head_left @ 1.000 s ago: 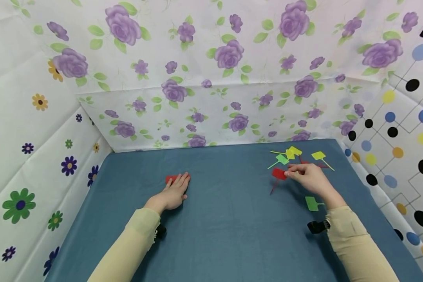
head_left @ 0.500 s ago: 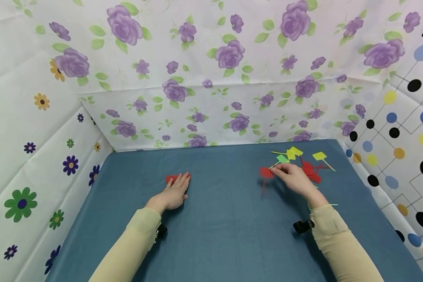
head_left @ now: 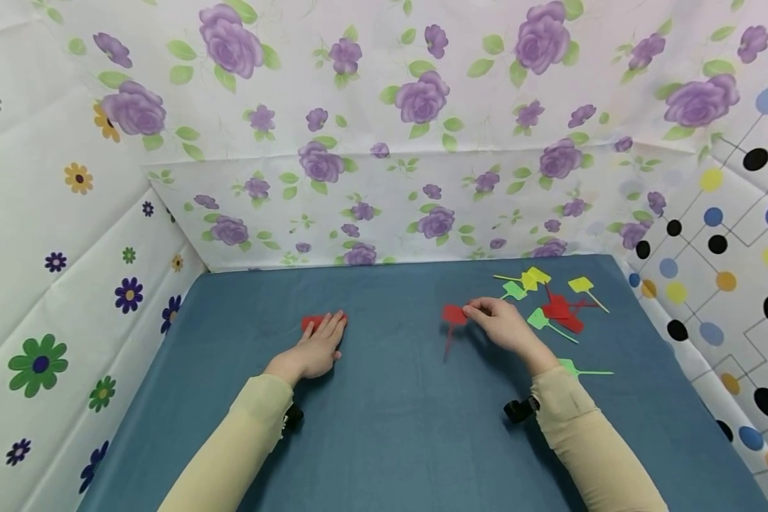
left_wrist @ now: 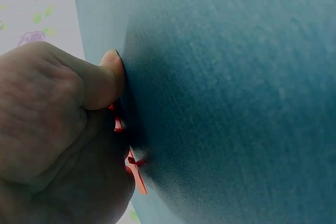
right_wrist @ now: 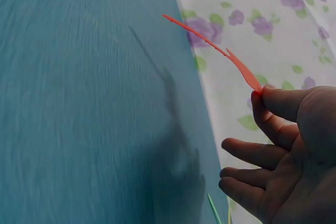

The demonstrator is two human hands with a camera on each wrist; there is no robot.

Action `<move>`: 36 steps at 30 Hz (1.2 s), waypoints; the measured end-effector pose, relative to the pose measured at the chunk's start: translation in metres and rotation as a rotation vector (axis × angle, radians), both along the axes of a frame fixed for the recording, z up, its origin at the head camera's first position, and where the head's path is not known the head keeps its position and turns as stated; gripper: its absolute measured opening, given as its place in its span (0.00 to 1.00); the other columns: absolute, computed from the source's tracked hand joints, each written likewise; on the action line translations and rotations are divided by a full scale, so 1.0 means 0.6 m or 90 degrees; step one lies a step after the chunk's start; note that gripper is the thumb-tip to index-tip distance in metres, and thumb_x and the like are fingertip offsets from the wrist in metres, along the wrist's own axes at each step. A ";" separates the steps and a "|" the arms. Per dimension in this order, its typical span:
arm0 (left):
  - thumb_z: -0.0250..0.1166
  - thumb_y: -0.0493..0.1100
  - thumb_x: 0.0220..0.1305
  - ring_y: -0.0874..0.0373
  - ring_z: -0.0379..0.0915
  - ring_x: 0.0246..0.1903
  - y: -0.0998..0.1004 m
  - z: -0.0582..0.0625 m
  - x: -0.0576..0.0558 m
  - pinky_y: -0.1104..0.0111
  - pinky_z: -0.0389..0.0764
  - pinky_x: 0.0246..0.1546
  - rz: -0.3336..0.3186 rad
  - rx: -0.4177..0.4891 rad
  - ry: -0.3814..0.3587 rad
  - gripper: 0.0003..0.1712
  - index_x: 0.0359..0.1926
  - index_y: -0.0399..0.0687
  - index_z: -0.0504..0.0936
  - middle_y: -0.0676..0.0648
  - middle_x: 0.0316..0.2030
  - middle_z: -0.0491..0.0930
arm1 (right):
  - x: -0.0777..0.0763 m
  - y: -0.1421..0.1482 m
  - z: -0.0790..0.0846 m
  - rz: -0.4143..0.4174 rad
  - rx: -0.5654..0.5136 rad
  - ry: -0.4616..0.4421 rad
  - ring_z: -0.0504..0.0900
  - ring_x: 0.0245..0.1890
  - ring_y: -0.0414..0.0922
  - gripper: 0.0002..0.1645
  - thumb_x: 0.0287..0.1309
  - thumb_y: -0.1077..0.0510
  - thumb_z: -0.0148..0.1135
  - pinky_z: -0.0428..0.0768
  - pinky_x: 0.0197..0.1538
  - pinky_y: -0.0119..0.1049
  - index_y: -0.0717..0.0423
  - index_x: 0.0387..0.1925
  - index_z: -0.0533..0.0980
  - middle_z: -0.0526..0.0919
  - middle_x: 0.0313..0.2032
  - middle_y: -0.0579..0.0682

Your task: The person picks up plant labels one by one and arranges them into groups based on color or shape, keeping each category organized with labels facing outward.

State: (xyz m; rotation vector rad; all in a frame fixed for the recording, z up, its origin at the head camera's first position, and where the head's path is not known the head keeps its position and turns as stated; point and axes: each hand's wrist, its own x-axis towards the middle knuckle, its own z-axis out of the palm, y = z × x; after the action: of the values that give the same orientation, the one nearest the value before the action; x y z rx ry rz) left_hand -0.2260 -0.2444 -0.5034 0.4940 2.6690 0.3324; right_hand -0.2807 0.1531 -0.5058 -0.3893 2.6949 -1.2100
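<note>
My left hand (head_left: pixel 310 352) rests on the left part of the cloth, fingers extended over a red piece (head_left: pixel 311 323) that they partly cover. Bits of red plastic (left_wrist: pixel 137 178) peek out beneath that hand in the left wrist view. Near the middle, my right hand (head_left: pixel 502 323) pinches a red cable tie tag (head_left: pixel 454 315) between thumb and index finger by one edge of its flat head. The tag is lifted above the cloth; its thin serrated tail (right_wrist: pixel 194 32) points away from the hand, and the other fingers are spread loosely.
Loose tags lie at the back right: yellow ones (head_left: pixel 580 284), a red cluster (head_left: pixel 557 308) and a green one (head_left: pixel 539 318). Another green tag (head_left: pixel 568 367) is partly behind the right sleeve. Patterned sheets (head_left: pixel 384 206) border the blue cloth (head_left: pixel 384 427).
My right hand has carried the red cable tie tag leftward from the loose tags toward the middle, uncovering the red cluster and a green tag. My left hand stays in place.
</note>
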 end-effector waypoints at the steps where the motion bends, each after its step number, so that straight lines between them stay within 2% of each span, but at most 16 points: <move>1: 0.48 0.44 0.79 0.45 0.27 0.77 0.000 0.000 -0.001 0.44 0.32 0.73 0.002 0.000 -0.003 0.38 0.79 0.40 0.41 0.41 0.79 0.34 | -0.002 -0.006 0.000 -0.001 0.000 -0.001 0.77 0.57 0.53 0.25 0.69 0.36 0.55 0.76 0.52 0.48 0.49 0.50 0.82 0.78 0.61 0.55; 4: 0.48 0.42 0.79 0.45 0.27 0.77 -0.002 -0.005 -0.003 0.45 0.32 0.73 0.006 -0.003 -0.007 0.38 0.79 0.41 0.41 0.42 0.79 0.34 | -0.005 -0.023 -0.001 0.013 -0.005 0.000 0.71 0.65 0.58 0.23 0.70 0.36 0.54 0.75 0.56 0.53 0.48 0.44 0.82 0.72 0.66 0.59; 7: 0.49 0.43 0.79 0.46 0.25 0.77 -0.008 -0.019 -0.006 0.44 0.30 0.73 0.004 0.013 0.001 0.38 0.80 0.43 0.41 0.44 0.79 0.33 | -0.007 -0.039 -0.002 0.025 -0.018 0.004 0.62 0.71 0.62 0.21 0.70 0.38 0.55 0.69 0.63 0.59 0.49 0.41 0.81 0.67 0.69 0.62; 11: 0.49 0.43 0.79 0.47 0.24 0.77 -0.009 -0.025 -0.009 0.44 0.28 0.72 0.007 0.022 0.001 0.38 0.80 0.43 0.41 0.45 0.79 0.32 | -0.010 -0.057 -0.003 0.039 -0.019 0.010 0.52 0.74 0.64 0.20 0.72 0.40 0.54 0.57 0.70 0.62 0.49 0.45 0.82 0.64 0.70 0.64; 15: 0.47 0.44 0.79 0.48 0.24 0.77 -0.005 -0.019 -0.010 0.45 0.30 0.73 0.008 -0.013 -0.009 0.38 0.80 0.45 0.40 0.45 0.79 0.31 | -0.010 -0.076 -0.002 0.043 -0.020 0.004 0.47 0.75 0.65 0.21 0.72 0.40 0.53 0.53 0.71 0.64 0.49 0.47 0.82 0.62 0.72 0.63; 20: 0.47 0.46 0.80 0.48 0.27 0.77 0.000 -0.007 -0.006 0.46 0.34 0.74 0.006 -0.041 -0.001 0.37 0.80 0.45 0.41 0.45 0.79 0.33 | -0.011 -0.102 -0.001 0.045 -0.025 -0.003 0.45 0.75 0.65 0.19 0.72 0.41 0.54 0.51 0.72 0.63 0.48 0.46 0.82 0.60 0.73 0.62; 28: 0.47 0.46 0.80 0.47 0.27 0.77 0.001 -0.008 -0.004 0.46 0.34 0.74 0.010 -0.042 0.003 0.37 0.80 0.45 0.41 0.44 0.79 0.33 | -0.009 -0.126 -0.004 0.057 -0.025 -0.001 0.45 0.76 0.64 0.19 0.71 0.40 0.55 0.50 0.72 0.63 0.48 0.47 0.82 0.59 0.73 0.62; 36: 0.47 0.46 0.79 0.48 0.27 0.77 0.001 -0.008 -0.004 0.46 0.34 0.74 0.011 -0.046 0.004 0.38 0.80 0.45 0.40 0.44 0.79 0.33 | -0.009 -0.144 -0.007 0.077 -0.006 0.036 0.45 0.75 0.67 0.15 0.72 0.43 0.56 0.50 0.72 0.65 0.46 0.39 0.82 0.59 0.73 0.63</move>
State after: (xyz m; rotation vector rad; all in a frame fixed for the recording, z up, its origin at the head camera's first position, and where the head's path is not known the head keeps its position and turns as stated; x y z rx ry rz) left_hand -0.2282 -0.2440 -0.5081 0.4505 2.6816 0.2384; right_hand -0.2864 0.0665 -0.5101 -0.5883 2.6695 -1.1961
